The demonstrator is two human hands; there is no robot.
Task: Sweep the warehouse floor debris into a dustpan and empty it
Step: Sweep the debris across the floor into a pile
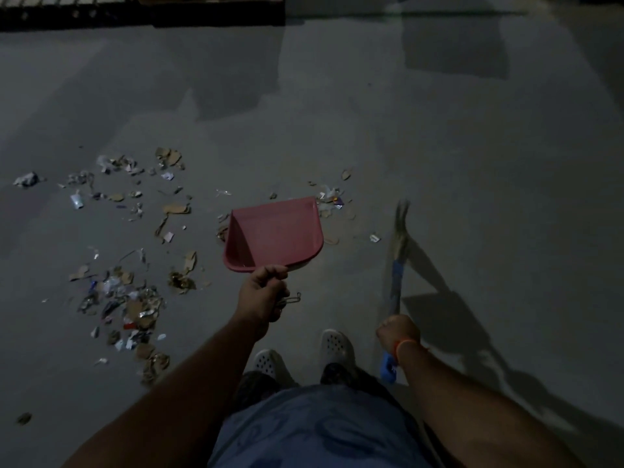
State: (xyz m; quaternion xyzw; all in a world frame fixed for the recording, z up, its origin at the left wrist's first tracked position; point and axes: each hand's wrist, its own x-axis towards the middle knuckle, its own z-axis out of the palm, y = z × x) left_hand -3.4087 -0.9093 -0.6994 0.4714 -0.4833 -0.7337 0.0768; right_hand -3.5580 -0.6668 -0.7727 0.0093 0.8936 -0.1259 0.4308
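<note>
My left hand (261,295) grips the handle of a pink dustpan (275,233), held above the grey floor with its mouth facing away from me. My right hand (398,332) grips the blue handle of a short broom (398,244), whose bristles point forward to the right of the pan and look blurred. Scraps of cardboard, paper and plastic debris (131,298) lie scattered on the floor to the left. A smaller patch of debris (332,197) sits just beyond the pan's right corner.
My feet in white perforated shoes (336,342) stand just below the pan. A dark pallet-like structure (141,10) runs along the far top left. Long shadows cross the concrete floor (472,146) on the right.
</note>
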